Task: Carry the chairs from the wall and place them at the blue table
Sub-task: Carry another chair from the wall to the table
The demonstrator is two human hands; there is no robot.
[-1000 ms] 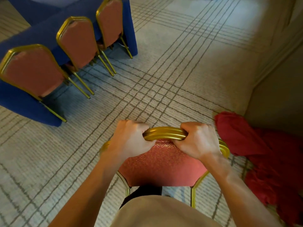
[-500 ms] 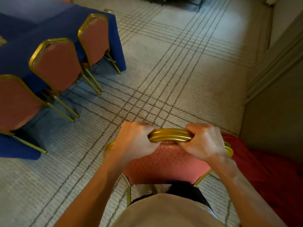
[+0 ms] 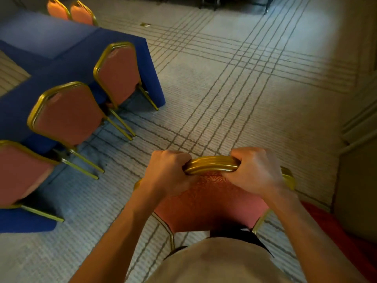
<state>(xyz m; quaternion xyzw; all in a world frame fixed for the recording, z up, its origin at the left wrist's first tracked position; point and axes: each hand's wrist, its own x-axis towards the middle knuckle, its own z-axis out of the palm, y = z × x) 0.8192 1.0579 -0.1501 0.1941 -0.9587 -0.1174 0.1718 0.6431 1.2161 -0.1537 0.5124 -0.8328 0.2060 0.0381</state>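
I hold a red-cushioned chair with a gold frame (image 3: 210, 201) in front of my body, gripping the top rail of its backrest. My left hand (image 3: 166, 172) is closed on the rail's left part and my right hand (image 3: 255, 170) on its right part. The blue table (image 3: 67, 60), draped in blue cloth, stands to the left. Three matching chairs line its near side: one by the table's corner (image 3: 119, 72), one in the middle (image 3: 68, 115) and one cut off by the left edge (image 3: 18, 172). The carried chair's legs are mostly hidden below me.
Two more chair backs (image 3: 69, 11) show beyond the table's far side. A red cloth (image 3: 346, 242) lies on the floor at lower right, beside a beige wall (image 3: 359, 180). Patterned carpet (image 3: 234, 78) stretches ahead, with dark furniture legs at the top.
The view has shifted forward and to the right: the table and its chairs slid left and lower in the frame, and the red cloth moved toward the lower right corner. Both hands kept their grip.
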